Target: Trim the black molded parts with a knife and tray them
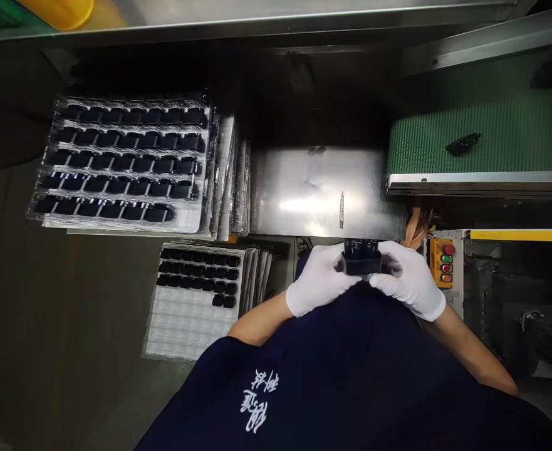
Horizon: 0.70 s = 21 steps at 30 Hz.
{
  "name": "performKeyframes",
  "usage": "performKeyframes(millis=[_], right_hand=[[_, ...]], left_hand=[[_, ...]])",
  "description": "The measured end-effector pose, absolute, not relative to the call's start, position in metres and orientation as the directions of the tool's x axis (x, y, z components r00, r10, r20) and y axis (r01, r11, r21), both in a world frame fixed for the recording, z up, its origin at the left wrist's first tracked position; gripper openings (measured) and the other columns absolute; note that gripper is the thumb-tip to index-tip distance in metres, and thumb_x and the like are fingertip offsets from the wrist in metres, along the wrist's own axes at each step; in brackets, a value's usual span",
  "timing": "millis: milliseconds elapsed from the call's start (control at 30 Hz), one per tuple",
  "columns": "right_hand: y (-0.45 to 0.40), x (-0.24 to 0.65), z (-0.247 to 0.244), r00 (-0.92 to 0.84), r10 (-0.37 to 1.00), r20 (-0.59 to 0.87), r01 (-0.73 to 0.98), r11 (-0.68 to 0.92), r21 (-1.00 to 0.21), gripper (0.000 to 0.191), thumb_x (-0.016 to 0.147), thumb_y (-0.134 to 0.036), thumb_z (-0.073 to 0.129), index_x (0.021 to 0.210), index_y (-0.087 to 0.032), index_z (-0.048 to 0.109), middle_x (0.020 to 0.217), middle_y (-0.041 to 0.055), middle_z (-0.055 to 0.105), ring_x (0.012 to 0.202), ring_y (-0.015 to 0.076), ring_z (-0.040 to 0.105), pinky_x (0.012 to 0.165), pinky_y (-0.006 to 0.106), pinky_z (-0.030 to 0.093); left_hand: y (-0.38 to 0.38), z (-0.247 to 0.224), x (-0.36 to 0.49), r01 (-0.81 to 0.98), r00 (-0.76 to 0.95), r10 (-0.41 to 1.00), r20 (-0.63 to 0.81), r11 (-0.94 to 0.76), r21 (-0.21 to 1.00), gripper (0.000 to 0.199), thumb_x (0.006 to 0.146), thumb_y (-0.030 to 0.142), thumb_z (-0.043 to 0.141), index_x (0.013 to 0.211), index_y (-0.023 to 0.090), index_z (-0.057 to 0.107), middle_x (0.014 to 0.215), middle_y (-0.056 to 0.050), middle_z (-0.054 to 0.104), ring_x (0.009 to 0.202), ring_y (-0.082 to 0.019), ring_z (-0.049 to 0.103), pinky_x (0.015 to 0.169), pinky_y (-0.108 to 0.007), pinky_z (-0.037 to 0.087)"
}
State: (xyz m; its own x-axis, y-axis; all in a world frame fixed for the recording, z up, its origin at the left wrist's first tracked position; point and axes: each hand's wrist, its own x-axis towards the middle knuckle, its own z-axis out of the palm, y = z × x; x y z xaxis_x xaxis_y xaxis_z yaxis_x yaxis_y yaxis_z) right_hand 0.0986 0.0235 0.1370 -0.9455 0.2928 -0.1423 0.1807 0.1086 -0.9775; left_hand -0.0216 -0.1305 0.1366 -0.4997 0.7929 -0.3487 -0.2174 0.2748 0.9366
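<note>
Head view shows a black molded part (361, 264) between your two white-gloved hands, just short of the steel desk's (294, 194) front edge. Its long axis runs sideways, from one hand toward the other, and its raised, notched side points away from you, toward the desk. Your left hand (317, 279) grips its left end and your right hand (408, 282) grips its right end, so it sits midway between them, before your navy shirt (351, 369). Beyond it, a utility knife (342, 211) lies on the desk, tip away from you. Rightward are a yellow button panel (437, 264) and a green conveyor belt (416, 147) bearing a dark piece (462, 145). To your left, an upper tray stack (192, 220) holds rows of black parts; a lower tray stack (182, 322) is partly filled.
</note>
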Motion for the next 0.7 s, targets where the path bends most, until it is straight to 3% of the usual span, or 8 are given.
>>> performKeyframes(millis=[100,200,333,533,700], right_hand=[[0.023,0.100,0.143,-0.948,0.315,0.044,0.039,0.252,-0.967,0.042,0.078,-0.050,0.087,0.110,-0.025,0.079,0.097,0.0047,0.079,0.085,0.0223,0.075,0.078,0.033,0.061],[0.021,0.101,0.149,-0.942,0.266,0.207,-0.100,0.364,-0.926,0.038,0.079,-0.038,0.088,0.115,-0.028,0.079,0.096,0.0039,0.078,0.084,0.0208,0.074,0.077,0.032,0.060],[0.019,0.101,0.151,-0.944,0.244,0.223,-0.108,0.411,-0.905,0.037,0.081,-0.038,0.086,0.117,-0.028,0.078,0.093,0.0035,0.078,0.081,0.0205,0.074,0.074,0.032,0.061],[0.019,0.097,0.146,-0.913,0.231,0.336,-0.235,0.377,-0.896,0.044,0.082,-0.027,0.086,0.124,-0.026,0.074,0.095,0.0030,0.077,0.083,0.0191,0.074,0.072,0.030,0.061],[0.023,0.097,0.149,-0.921,0.271,0.279,-0.175,0.353,-0.919,0.035,0.079,-0.025,0.085,0.113,-0.024,0.074,0.094,0.0020,0.078,0.079,0.0191,0.075,0.070,0.029,0.063]], left_hand=[[-0.133,0.131,-0.024,0.043,-0.504,0.852,-0.141,0.187,0.981,0.023,0.081,0.032,0.075,0.065,0.022,0.063,0.070,-0.005,0.062,0.068,-0.019,0.053,0.074,-0.033,0.041],[-0.136,0.130,-0.026,0.100,-0.489,0.865,-0.109,0.180,0.979,0.014,0.082,0.035,0.074,0.073,0.024,0.070,0.078,-0.008,0.066,0.074,-0.023,0.056,0.082,-0.037,0.041],[-0.137,0.127,-0.026,0.188,-0.478,0.878,-0.016,0.120,0.975,0.022,0.087,0.043,0.071,0.077,0.024,0.071,0.078,-0.007,0.067,0.073,-0.022,0.059,0.080,-0.036,0.044],[-0.131,0.115,-0.029,0.527,-0.438,0.782,0.443,-0.176,0.831,0.026,0.097,0.043,0.067,0.085,0.020,0.066,0.074,-0.002,0.070,0.062,-0.015,0.063,0.063,-0.028,0.046],[-0.126,0.120,-0.031,0.532,-0.463,0.738,0.491,-0.212,0.820,0.019,0.095,0.034,0.072,0.085,0.019,0.065,0.071,0.000,0.071,0.061,-0.014,0.066,0.060,-0.025,0.048]])
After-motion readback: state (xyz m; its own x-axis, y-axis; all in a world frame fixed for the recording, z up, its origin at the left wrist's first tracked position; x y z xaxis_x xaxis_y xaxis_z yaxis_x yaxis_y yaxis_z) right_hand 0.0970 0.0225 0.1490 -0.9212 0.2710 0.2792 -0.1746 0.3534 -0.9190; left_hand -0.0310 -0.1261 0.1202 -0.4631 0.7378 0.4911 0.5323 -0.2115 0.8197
